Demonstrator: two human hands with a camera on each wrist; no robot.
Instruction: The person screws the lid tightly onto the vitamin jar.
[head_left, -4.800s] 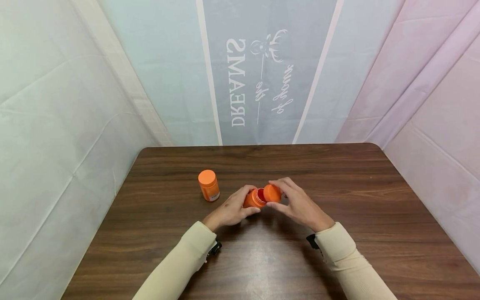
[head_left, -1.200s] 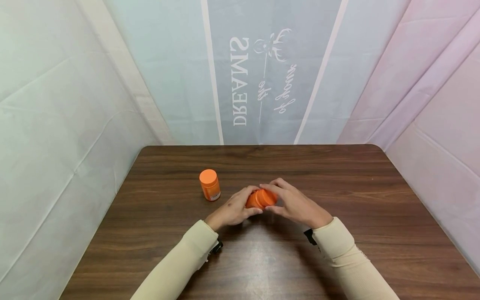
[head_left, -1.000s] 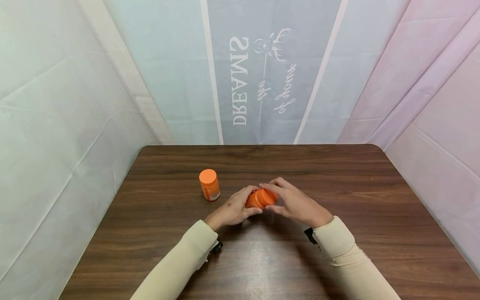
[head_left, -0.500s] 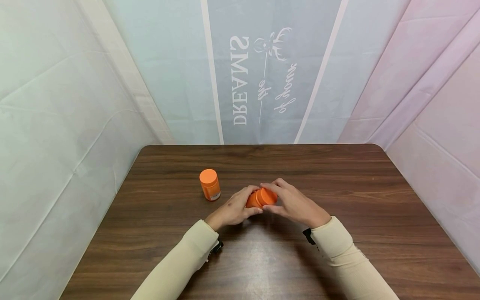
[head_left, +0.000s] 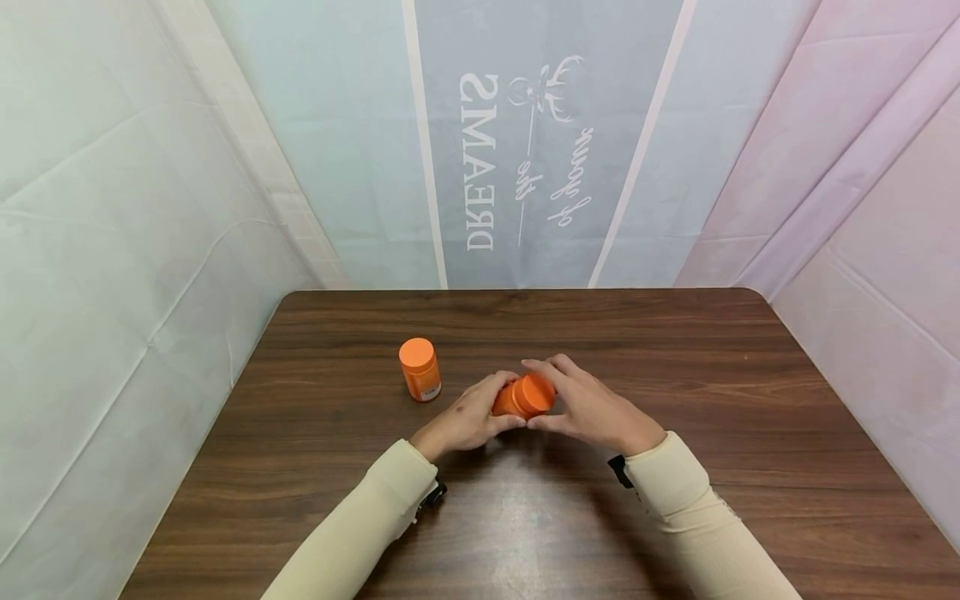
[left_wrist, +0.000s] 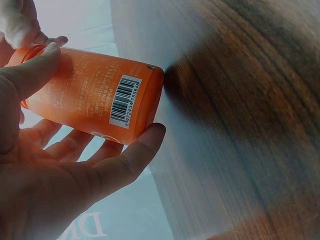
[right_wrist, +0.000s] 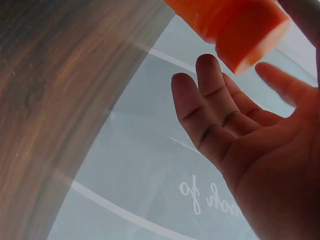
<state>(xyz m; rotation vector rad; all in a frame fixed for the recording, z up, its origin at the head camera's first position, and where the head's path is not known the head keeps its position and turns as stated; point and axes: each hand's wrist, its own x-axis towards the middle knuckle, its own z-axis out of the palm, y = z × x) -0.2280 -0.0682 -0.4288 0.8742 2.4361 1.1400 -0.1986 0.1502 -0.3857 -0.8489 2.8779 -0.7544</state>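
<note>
My left hand (head_left: 467, 418) grips a tilted orange plastic bottle (head_left: 507, 403) near the middle of the table. In the left wrist view, its thumb lies near the neck and its fingers are under the bottle body (left_wrist: 82, 92), which carries a barcode label. An orange screw cap (head_left: 538, 393) sits on the bottle mouth. Around this cap my right hand (head_left: 594, 408) stands with fingers spread loosely. The right wrist view shows gaps between the cap (right_wrist: 252, 37) and several fingers; the thumb's contact is hard to see there.
A second orange bottle (head_left: 418, 371) with its cap on stands upright to the left of my hands. The brown wood-grain table (head_left: 675, 333) has a back edge against a printed curtain (head_left: 555, 250). Pale cloth walls (head_left: 135, 292) flank both sides.
Nearly five seconds ago the cap was off the bottle mouth in the right hand; now it sits on the mouth. Since half a second ago, the right fingers have loosened from the cap.
</note>
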